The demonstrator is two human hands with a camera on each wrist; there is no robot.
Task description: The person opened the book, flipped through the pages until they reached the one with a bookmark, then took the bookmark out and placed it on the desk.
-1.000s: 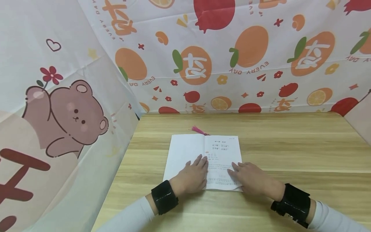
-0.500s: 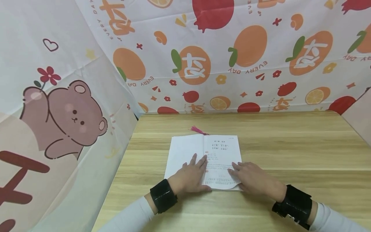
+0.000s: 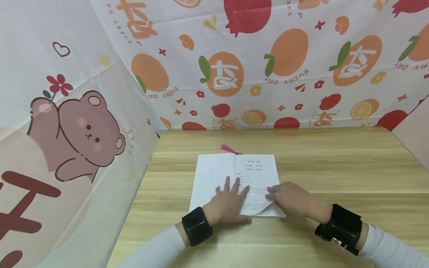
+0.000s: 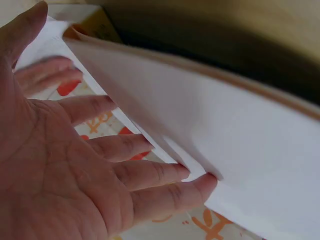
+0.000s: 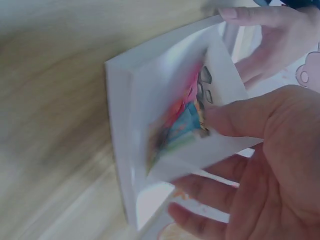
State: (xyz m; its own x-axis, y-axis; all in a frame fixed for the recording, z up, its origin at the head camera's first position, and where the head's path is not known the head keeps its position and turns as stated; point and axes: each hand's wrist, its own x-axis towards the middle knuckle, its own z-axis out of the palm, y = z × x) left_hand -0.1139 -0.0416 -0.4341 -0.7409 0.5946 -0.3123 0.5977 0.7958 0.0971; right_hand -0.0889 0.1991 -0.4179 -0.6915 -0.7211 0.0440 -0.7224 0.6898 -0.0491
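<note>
Page (image 3: 257, 191) lifted higher, hands (image 3: 228, 206) (image 3: 291, 199) covering parts, tassel (image 3: 229, 149)

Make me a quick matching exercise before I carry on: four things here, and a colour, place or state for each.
1. Tassel
2. Right-hand page
3. Left grip
4. Right grip

A. Fingers spread over the open book
B. Pinching a lifted corner
C. Pink, at the book's far edge
D. Bearing rows of print

Pairs: 1-C, 2-D, 3-A, 4-B.
</note>
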